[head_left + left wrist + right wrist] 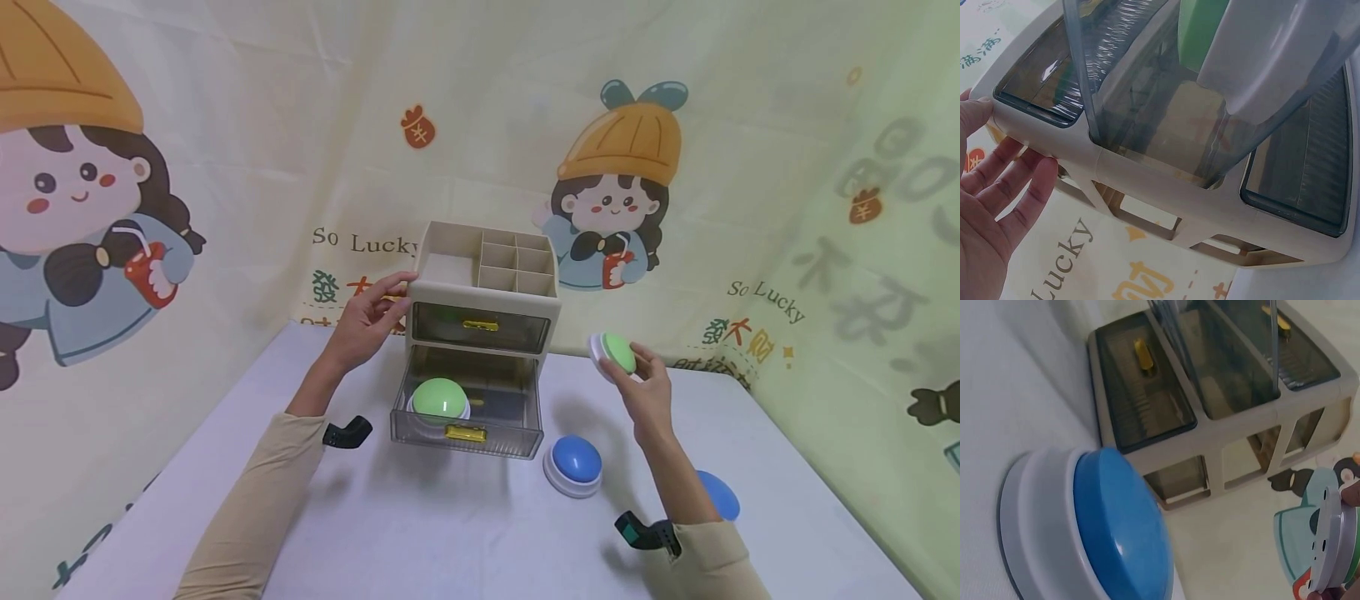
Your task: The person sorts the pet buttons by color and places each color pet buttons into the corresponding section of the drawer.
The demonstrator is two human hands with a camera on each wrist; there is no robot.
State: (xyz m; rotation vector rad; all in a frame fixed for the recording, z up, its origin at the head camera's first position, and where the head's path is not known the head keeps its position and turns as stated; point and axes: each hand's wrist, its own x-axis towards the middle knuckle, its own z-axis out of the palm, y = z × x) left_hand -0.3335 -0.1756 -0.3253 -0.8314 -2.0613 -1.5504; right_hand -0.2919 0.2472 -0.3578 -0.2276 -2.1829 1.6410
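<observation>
A beige desktop drawer organizer has its middle drawer pulled out. Inside that drawer, toward the left, sits a green push button on a white base. My left hand rests on the organizer's upper left edge, the fingers fairly straight against its side. To the right of the organizer, above the table, my right hand pinches another green push button by its rim, tilted on edge. Its white underside with small holes shows at the right border of the right wrist view.
On the table, a blue push button stands right of the pulled-out drawer. Another blue button lies farther right, partly hidden by my right forearm. Divided compartments top the organizer. A printed cloth hangs behind.
</observation>
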